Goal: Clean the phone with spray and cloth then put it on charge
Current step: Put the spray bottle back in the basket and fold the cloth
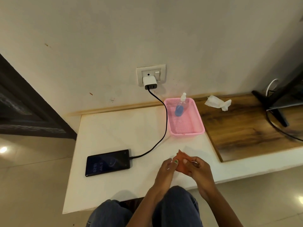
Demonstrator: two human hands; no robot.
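Phone (107,163) lies plugged into cable (161,128), screen lit (charging, likely). Both hands, left (165,169) and right (197,168), pinch cloth (182,162). Next: return cloth to basket (185,117).

The only readable writing is on the lit screen of the black phone (107,163), which lies flat on the white tabletop (114,128). Seen from the camera the screen text runs sideways. It shows a date, "JUL 3", in pale letters, and beside it a line of larger clock digits that looks like "10:20", though the digits are dim and not fully certain. A faint mark higher on the screen is too small to make out. The blue label on the spray bottle (180,106), which lies in the pink basket (196,128), carries no writing that can be read. The white charger (150,82) in the wall socket shows no legible brand.
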